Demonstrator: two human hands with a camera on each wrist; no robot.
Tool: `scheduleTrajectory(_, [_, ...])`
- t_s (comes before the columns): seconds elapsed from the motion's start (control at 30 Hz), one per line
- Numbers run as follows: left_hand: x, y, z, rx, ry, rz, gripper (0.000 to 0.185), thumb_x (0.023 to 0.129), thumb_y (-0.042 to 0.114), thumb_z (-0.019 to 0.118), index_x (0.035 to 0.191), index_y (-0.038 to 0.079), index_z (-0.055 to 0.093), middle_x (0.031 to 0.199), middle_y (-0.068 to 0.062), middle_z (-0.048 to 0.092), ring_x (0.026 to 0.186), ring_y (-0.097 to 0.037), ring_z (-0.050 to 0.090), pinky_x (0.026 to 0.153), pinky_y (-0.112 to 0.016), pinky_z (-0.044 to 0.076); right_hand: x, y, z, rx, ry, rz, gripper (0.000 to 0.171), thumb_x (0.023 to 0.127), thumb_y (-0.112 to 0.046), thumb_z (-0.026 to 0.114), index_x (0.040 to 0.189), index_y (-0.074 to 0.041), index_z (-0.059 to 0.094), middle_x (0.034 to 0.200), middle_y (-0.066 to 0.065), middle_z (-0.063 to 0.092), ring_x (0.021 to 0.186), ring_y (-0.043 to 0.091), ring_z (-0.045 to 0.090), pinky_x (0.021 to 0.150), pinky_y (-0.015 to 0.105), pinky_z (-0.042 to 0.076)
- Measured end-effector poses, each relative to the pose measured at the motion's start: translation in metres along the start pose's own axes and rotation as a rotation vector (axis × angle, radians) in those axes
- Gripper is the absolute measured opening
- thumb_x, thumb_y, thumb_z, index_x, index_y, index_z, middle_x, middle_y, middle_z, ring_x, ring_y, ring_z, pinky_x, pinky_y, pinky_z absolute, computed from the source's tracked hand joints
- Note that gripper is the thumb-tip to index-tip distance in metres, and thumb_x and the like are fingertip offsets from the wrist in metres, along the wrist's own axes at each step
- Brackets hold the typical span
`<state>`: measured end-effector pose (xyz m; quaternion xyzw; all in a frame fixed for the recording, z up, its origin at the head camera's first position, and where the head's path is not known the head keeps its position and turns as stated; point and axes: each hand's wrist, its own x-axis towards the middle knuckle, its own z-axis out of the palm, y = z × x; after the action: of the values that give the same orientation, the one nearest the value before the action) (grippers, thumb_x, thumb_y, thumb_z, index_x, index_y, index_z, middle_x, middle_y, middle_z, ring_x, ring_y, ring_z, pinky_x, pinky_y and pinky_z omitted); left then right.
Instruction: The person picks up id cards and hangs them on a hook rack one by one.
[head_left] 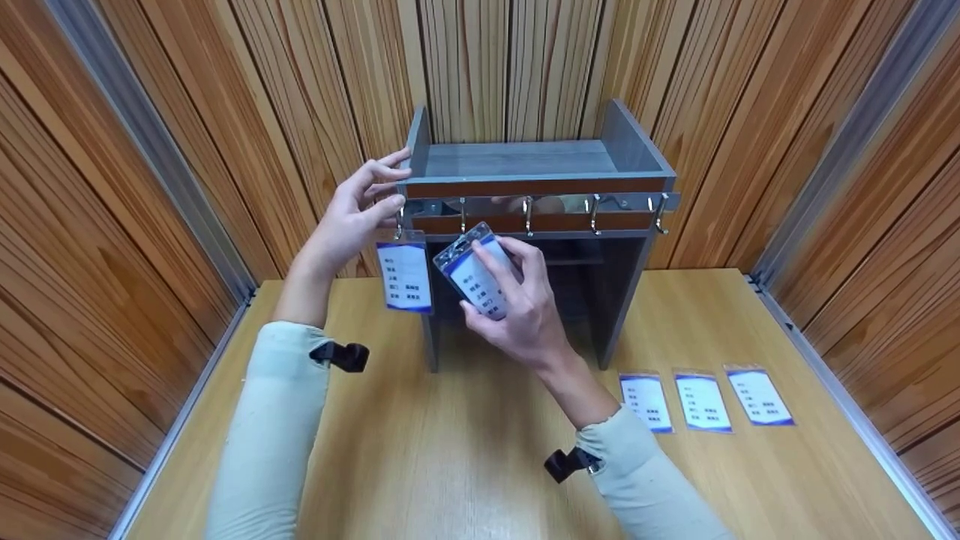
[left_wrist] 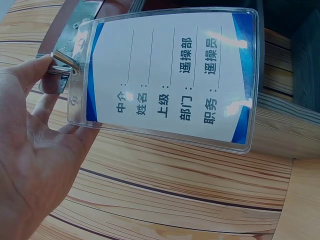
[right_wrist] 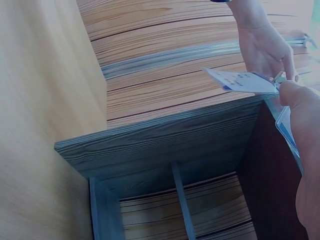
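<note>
Looking down at a light wooden tabletop (head_left: 465, 465) boxed in by wood-grain panel walls (head_left: 112, 225). Standing at the back: a small grey wooden shelf unit (head_left: 536, 176) with an open top tray and a chrome rail of hooks (head_left: 529, 214) across its front. Hanging from the leftmost hook: a clear plastic badge sleeve with a blue-and-white printed card (head_left: 405, 276), dangling freely above the tabletop. Left hand (head_left: 352, 214) reaching up beside that hook, fingers relaxed and spread, fingertips touching the clip at the sleeve's top, apparently steadying it. Right hand (head_left: 525, 304) gripping a second, matching badge sleeve (head_left: 476, 274), thumb and fingers curled round it, tilting its top toward the next hook, seemingly lining up the clip. Lying flat in a row on the table's right side: three more identical badge sleeves (head_left: 705, 401), well apart from both hands.
</note>
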<state>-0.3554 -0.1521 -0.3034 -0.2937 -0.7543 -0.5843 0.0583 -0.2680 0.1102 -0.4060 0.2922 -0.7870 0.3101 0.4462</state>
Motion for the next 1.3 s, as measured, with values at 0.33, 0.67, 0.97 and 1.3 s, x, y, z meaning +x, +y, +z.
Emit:
scheduleTrajectory(0.33, [0.001,-0.001,0.001,0.001,0.001,-0.002,0.034,0.116,0.014,0.057,0.148,0.006,0.058,0.184,0.007,0.040,0.165,-0.032,0.047,0.125,-0.072,0.048,0.004,0.002,0.004,-0.016,0.003,-0.003,0.075,0.087,-0.019,0.097,0.153,-0.004,0.065,0.149,0.026,0.053,0.136,0.038,0.058,0.114,0.050,0.065])
scheduleTrajectory(0.67, [0.002,-0.001,0.000,0.003,-0.001,-0.003,0.034,0.116,0.015,0.058,0.149,0.008,0.058,0.184,0.008,0.040,0.165,-0.031,0.048,0.124,-0.070,0.050,0.005,0.004,0.009,-0.015,0.005,0.029,0.076,0.087,-0.020,0.096,0.154,-0.005,0.065,0.148,0.025,0.054,0.135,0.037,0.058,0.113,0.050,0.065])
scheduleTrajectory(0.97, [0.000,0.000,0.001,0.004,0.000,-0.003,0.034,0.116,0.016,0.058,0.149,0.009,0.058,0.184,0.008,0.040,0.164,-0.031,0.048,0.124,-0.070,0.050,0.003,0.006,0.013,-0.005,-0.006,0.060,0.078,0.087,-0.020,0.096,0.156,-0.004,0.064,0.149,0.026,0.053,0.135,0.038,0.058,0.115,0.050,0.064])
scheduleTrajectory(1.3, [0.001,0.000,0.000,-0.006,-0.001,-0.005,0.033,0.116,0.014,0.057,0.149,0.009,0.058,0.185,0.007,0.039,0.164,-0.032,0.048,0.124,-0.070,0.050,0.005,0.005,0.014,0.067,-0.024,0.121,0.078,0.088,-0.019,0.095,0.157,-0.005,0.063,0.150,0.026,0.051,0.136,0.039,0.059,0.109,0.048,0.065])
